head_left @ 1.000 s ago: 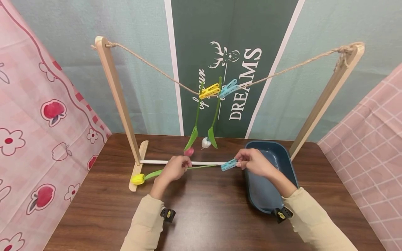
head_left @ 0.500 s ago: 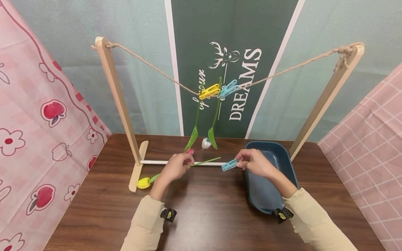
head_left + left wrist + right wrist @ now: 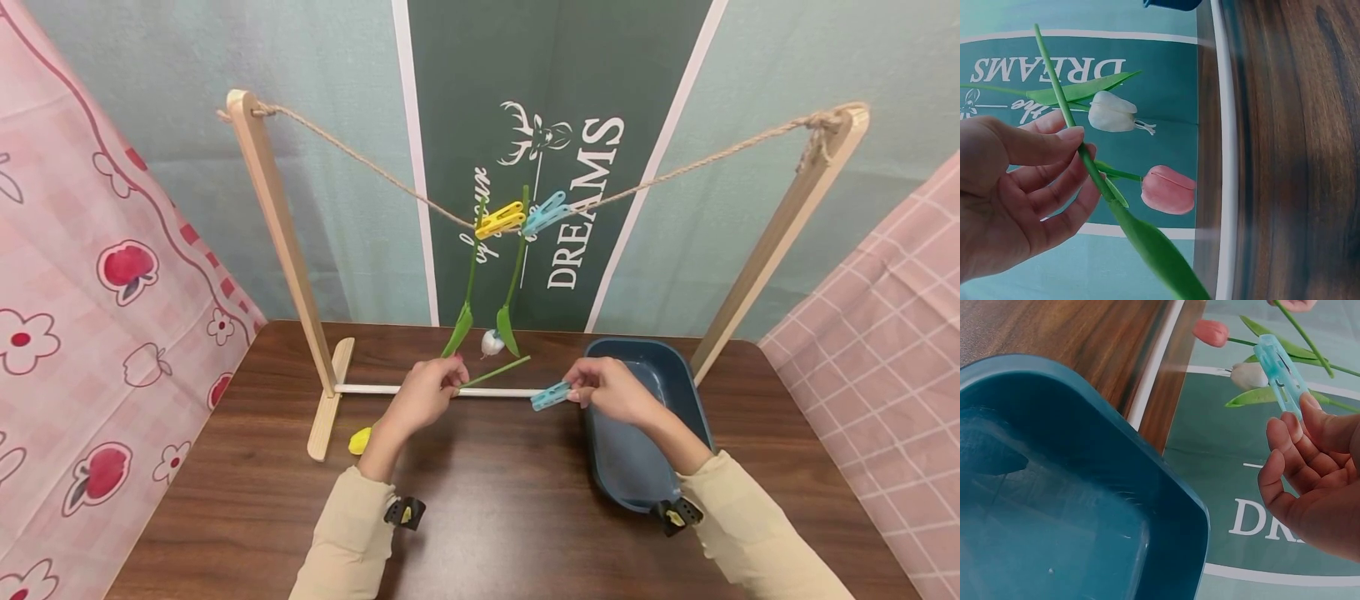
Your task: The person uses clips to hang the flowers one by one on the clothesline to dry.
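My left hand (image 3: 427, 390) pinches the green stem (image 3: 1057, 84) of an artificial yellow tulip (image 3: 360, 441) between thumb and fingers. The stem's bare end points up to the right, and the bloom is partly hidden behind my wrist. My right hand (image 3: 611, 388) pinches a light blue clothespin (image 3: 551, 396) by one end, beside the blue basin. Two more tulips hang bloom-down from the rope: a pink one (image 3: 1168, 189) under a yellow clothespin (image 3: 500, 220) and a white one (image 3: 492, 342) under another blue clothespin (image 3: 547, 213).
A sagging rope (image 3: 367, 164) joins two wooden posts (image 3: 281, 242) linked low down by a white rod (image 3: 375, 389). The dark blue basin (image 3: 637, 458) stands at the right on the brown wooden table (image 3: 480, 517). Patterned cloths hang at both sides and behind.
My left hand has turned the yellow tulip, so its stem end rises and its bloom shifts right behind my wrist. The right hand with the clothespin has barely moved.
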`<action>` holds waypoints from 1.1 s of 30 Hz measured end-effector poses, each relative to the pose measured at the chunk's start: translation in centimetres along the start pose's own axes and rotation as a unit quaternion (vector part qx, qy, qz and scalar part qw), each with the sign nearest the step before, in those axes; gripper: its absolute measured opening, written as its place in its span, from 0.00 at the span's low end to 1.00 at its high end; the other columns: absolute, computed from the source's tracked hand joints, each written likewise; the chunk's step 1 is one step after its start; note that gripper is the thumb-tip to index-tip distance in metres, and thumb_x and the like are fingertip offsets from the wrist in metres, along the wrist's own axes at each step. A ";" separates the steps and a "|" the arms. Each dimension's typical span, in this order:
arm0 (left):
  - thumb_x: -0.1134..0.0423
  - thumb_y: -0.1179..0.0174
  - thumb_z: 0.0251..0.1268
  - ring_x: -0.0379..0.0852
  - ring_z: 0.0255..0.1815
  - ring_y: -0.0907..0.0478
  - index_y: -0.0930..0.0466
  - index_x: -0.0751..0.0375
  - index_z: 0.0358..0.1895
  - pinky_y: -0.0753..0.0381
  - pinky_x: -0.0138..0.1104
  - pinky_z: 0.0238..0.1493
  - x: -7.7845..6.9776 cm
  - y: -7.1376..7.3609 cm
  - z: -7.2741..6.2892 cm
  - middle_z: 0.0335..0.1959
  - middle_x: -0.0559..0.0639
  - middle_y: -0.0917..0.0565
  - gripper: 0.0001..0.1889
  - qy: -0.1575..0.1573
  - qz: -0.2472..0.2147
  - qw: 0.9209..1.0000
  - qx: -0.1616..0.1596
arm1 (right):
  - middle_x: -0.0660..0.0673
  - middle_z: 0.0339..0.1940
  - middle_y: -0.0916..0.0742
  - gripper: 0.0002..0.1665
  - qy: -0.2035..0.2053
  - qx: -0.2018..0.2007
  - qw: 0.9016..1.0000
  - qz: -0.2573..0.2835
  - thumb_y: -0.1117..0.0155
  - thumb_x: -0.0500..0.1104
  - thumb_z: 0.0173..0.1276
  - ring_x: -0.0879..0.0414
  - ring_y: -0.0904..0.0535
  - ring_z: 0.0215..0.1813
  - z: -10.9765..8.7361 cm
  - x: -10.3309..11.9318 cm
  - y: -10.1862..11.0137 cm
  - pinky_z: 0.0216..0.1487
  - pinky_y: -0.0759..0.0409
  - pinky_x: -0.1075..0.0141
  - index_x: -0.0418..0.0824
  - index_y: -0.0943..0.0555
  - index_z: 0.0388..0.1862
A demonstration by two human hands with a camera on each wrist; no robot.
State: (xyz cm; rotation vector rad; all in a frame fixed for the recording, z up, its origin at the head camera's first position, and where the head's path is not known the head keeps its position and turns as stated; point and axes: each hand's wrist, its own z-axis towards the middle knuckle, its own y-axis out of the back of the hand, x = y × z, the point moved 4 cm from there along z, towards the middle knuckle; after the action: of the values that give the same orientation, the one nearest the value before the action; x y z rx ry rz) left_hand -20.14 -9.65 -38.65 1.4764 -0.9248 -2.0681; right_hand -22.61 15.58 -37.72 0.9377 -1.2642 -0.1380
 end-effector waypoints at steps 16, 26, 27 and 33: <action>0.79 0.41 0.51 0.41 0.29 0.26 0.23 0.61 0.31 0.26 0.35 0.34 -0.6 0.2 0.4 0.26 0.50 0.20 0.09 0.006 -0.016 1.000 -0.013 | 0.47 0.21 0.21 0.05 0.001 0.000 1.000 0.000 0.39 0.26 0.56 0.45 0.25 0.25 -0.2 0.1 0.1 0.26 0.26 0.65 0.33 0.21 0.31; 0.78 0.40 0.52 0.39 0.28 0.26 0.23 0.60 0.32 0.26 0.34 0.33 -1.3 0.2 0.7 0.25 0.47 0.21 0.09 0.006 -0.034 0.999 -0.019 | 0.48 0.21 0.21 0.05 0.002 0.001 1.000 -0.001 0.39 0.26 0.56 0.48 0.24 0.25 -0.3 0.1 0.1 0.26 0.25 0.65 0.33 0.21 0.30; 0.78 0.40 0.52 0.39 0.28 0.25 0.23 0.60 0.32 0.26 0.34 0.33 -1.3 0.1 0.8 0.25 0.48 0.20 0.09 0.006 -0.036 0.999 -0.019 | 0.48 0.21 0.21 0.05 0.002 0.001 1.000 -0.001 0.39 0.26 0.56 0.49 0.24 0.25 -0.3 0.1 0.1 0.26 0.25 0.65 0.33 0.21 0.30; 0.77 0.39 0.53 0.41 0.29 0.25 0.23 0.61 0.33 0.25 0.34 0.34 -1.8 0.1 1.0 0.26 0.50 0.20 0.08 0.007 -0.040 0.999 -0.018 | 0.47 0.21 0.21 0.05 -0.001 0.005 1.000 0.001 0.39 0.26 0.56 0.48 0.24 0.25 -0.4 -0.1 0.1 0.25 0.26 0.65 0.33 0.21 0.31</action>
State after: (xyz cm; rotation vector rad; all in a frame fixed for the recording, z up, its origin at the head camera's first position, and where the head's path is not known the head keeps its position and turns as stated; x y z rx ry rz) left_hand -20.45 -8.19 -37.19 1.5305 -0.8318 -2.1167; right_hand -22.38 15.90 -37.68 0.9454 -1.2688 -0.1323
